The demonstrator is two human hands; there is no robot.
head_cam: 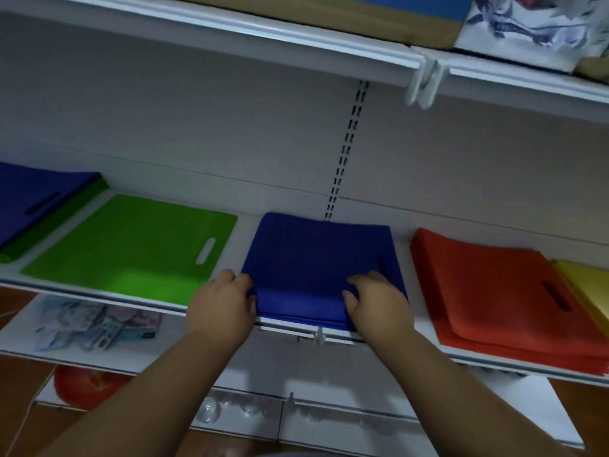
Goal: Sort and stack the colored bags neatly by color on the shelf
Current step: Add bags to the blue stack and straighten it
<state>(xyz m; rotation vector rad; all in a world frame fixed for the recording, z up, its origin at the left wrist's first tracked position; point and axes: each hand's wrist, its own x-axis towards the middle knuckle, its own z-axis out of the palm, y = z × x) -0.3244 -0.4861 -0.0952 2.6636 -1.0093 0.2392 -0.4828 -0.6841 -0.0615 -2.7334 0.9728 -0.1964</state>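
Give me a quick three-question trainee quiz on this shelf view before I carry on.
1. True or false: both hands are on the middle blue stack.
2. Which stack lies directly right of it? A green B red C yellow
3. Fill in: at far left, a blue bag lies on a ____ one.

Key: 1 true, left hand and right hand hold its front edge. 2 B, the red stack. 3 green.

A pale back wall (197,127) is rising behind white metal shelving, with a slotted upright rail (349,140) running down it. An upper shelf edge (263,31) is crossing the top. Lower shelf tiers (346,420) are stepping down toward a reddish-brown floor (16,390). Dim light is leaving the room shadowy.
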